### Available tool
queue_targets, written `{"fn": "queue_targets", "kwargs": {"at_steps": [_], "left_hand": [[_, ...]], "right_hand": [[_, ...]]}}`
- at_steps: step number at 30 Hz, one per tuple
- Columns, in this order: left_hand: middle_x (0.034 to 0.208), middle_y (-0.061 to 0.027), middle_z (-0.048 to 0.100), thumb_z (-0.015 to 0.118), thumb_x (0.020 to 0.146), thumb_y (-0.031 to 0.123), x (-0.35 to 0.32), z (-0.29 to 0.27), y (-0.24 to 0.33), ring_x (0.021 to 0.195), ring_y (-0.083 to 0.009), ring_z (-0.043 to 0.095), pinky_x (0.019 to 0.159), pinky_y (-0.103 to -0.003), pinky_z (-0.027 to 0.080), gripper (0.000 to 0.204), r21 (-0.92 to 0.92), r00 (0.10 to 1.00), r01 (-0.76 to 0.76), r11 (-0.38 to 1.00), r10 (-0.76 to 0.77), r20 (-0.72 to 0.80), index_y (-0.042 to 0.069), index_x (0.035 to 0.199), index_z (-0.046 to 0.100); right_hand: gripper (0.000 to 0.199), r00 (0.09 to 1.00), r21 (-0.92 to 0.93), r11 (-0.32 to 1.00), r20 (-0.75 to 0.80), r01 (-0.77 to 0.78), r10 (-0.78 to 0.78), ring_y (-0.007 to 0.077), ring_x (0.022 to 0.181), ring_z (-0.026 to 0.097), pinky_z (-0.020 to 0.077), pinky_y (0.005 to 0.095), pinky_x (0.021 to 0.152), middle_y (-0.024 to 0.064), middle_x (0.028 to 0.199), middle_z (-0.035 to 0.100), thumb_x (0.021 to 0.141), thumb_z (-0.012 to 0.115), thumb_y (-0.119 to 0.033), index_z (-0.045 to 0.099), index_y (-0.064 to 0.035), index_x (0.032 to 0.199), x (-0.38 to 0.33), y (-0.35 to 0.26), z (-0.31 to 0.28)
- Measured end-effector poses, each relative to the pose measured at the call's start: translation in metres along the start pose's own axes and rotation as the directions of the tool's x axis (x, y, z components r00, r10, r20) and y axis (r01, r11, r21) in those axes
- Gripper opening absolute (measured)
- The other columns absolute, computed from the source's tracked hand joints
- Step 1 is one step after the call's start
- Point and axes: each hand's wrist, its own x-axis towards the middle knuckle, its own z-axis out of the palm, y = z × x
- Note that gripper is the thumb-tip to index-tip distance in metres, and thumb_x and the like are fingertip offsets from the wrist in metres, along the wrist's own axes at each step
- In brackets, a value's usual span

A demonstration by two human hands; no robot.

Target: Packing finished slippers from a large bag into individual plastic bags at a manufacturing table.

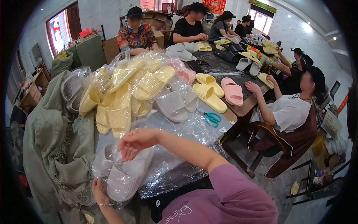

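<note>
A pair of light grey slippers [125, 183] in a clear plastic bag [143, 164] lies at the near edge of the table. My left hand [99, 193] is at the left edge of this bag, fingers closed on the plastic. Above the slippers hovers my right hand [137, 143], its fingers loosely bent and apart, with nothing seen in them. Just beyond, a heap of bagged yellow slippers [121, 106] mixes with bagged grey slippers [171, 104]. Teal-handled scissors [212, 119] rest on the table to the right of the heap.
Loose yellow slippers [210, 97] and a pink slipper [232, 91] stand on the right. Coarse green sacking [56, 149] hangs at the left. A co-worker [294, 112] sits at the right in a wooden chair [274, 138]; several others work along the far table [220, 67].
</note>
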Motion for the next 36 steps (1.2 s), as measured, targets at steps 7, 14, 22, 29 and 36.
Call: {"fn": "queue_targets", "kwargs": {"at_steps": [7,14,22,29,36], "left_hand": [[0.080,0.0032,0.055,0.055,0.092,0.021,-0.024,0.037,0.002,0.067,-0.0080,0.050,0.060,-0.023,0.042,0.028,0.063,0.983,-0.064,0.996,0.074,-0.165,0.009,0.116,0.048],[0.093,-0.0090,0.065,0.049,0.095,0.016,-0.043,0.075,0.036,0.070,-0.0090,0.057,0.066,-0.023,0.050,0.028,-0.025,0.983,-0.162,0.986,0.160,-0.088,0.005,0.120,0.044],[0.091,-0.0124,0.066,0.048,0.096,0.018,-0.093,0.134,0.097,0.079,-0.0135,0.063,0.073,-0.026,0.051,0.039,0.005,0.955,-0.292,0.956,0.292,0.047,-0.002,0.128,0.038],[0.088,-0.0110,0.067,0.049,0.095,0.021,-0.033,0.177,0.038,0.069,-0.0121,0.063,0.061,-0.023,0.050,0.026,0.049,0.973,0.004,0.999,-0.015,0.229,0.005,0.116,0.051],[0.098,-0.0110,0.065,0.048,0.095,0.028,-0.014,0.214,-0.011,0.078,-0.0138,0.063,0.063,-0.025,0.050,0.031,0.192,0.969,0.087,0.977,-0.128,0.213,0.003,0.113,0.052]], "right_hand": [[0.069,0.946,-0.954,0.075,0.274,0.290,-0.171,0.0308,0.110,0.044,0.0333,0.0460,0.096,0.0160,0.121,0.049,0.075,0.066,-0.049,0.047,-0.0138,0.131,0.042,0.068,-0.040],[0.072,0.919,-0.924,-0.377,0.207,0.070,-0.335,0.0335,0.125,0.038,0.0307,0.0514,0.097,0.0115,0.125,0.050,0.062,0.070,-0.043,0.052,-0.0029,0.119,0.041,0.077,0.001],[0.037,0.820,-0.941,-0.297,0.298,0.165,-0.489,0.0347,0.108,0.049,0.0322,0.0501,0.099,0.0118,0.102,0.058,0.059,0.062,-0.010,0.060,-0.0039,0.096,-0.047,0.014,0.060],[0.032,0.799,-0.847,-0.206,-0.342,-0.490,-0.494,0.0412,0.109,0.048,0.0376,0.0451,0.094,0.0228,0.110,0.056,0.064,0.056,-0.002,0.058,0.0014,0.097,-0.230,0.002,0.012],[0.037,0.465,-0.647,0.179,-0.687,-0.741,-0.558,0.0360,0.112,0.051,0.0375,0.0383,0.096,0.0209,0.117,0.056,0.081,0.054,-0.010,0.055,0.0034,0.115,-0.382,-0.010,-0.039]]}}
